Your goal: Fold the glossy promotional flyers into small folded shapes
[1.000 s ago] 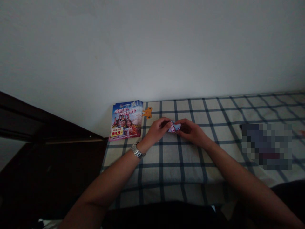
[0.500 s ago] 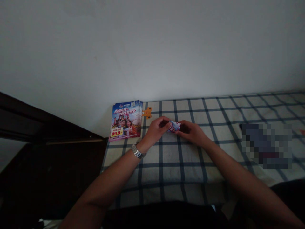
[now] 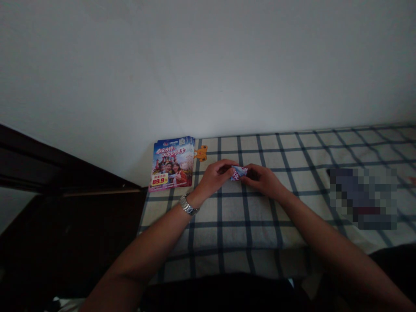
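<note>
Both hands pinch one small folded paper [image 3: 238, 172], printed pink and blue; it sits between left hand [image 3: 214, 177] and right hand [image 3: 261, 180] fingertips.

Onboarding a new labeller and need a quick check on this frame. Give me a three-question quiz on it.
1. True or false: the left hand and the right hand both pinch the small folded paper over the checked sheet.
2. What lies right beside the flyer stack, on its right? A) scissors B) orange paper figure C) a mug
3. Which wrist wears the metal watch?

Key: 1 true; 2 B; 3 the left wrist.
</note>
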### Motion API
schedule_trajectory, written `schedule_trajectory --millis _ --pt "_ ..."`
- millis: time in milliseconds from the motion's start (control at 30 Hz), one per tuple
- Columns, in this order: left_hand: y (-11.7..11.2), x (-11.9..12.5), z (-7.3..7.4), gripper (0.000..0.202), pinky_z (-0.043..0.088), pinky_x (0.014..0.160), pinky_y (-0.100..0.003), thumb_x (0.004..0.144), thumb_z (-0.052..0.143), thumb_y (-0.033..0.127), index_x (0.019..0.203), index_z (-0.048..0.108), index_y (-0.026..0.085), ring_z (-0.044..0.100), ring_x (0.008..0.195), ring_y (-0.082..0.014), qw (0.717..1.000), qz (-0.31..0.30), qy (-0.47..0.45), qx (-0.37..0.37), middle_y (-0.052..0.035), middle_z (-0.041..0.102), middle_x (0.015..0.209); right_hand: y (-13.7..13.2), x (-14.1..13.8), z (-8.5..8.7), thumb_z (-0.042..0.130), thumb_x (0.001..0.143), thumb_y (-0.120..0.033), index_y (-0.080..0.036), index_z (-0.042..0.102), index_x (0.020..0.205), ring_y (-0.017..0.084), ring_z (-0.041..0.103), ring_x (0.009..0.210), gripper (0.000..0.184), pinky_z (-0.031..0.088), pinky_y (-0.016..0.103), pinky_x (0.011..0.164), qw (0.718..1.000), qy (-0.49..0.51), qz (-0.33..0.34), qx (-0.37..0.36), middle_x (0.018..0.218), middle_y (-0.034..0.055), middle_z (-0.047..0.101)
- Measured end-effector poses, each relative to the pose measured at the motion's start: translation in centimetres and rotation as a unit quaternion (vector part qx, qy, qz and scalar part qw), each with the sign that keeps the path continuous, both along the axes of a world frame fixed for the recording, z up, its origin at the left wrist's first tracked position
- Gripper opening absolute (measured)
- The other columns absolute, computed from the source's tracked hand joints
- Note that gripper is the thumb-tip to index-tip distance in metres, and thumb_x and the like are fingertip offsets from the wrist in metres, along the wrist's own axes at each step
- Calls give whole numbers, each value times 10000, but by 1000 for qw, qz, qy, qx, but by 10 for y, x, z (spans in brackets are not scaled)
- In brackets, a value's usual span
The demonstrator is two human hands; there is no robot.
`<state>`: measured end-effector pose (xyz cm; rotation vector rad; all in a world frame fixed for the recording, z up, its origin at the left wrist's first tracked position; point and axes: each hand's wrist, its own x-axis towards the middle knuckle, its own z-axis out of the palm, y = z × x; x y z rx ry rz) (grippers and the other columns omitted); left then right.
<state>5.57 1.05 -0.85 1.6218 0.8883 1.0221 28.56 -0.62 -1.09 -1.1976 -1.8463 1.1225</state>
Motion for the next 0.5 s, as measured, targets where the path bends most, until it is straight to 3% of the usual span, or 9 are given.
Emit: schedule_trajectory --millis 367,500 --pt "-1 1 0 287 558 785 -294 939 712 463 992 724 181 715 852 -176 999 28 26 6 -49 766 941 -1 0 -3 706 919 -461 -246 702 1052 211 679 800 252 543 337 718 1000 22 22 1 955 35 758" --pt "-3 3 0 256 547 759 -280 933 722 435 958 710 181 700 812 -164 999 39 22 7 -37 751 900 -2 -1 -1 696 921 -541 -238 710 1003 199 645 719 314 499 319 632 1000 -2 15 -1 862 31 743"
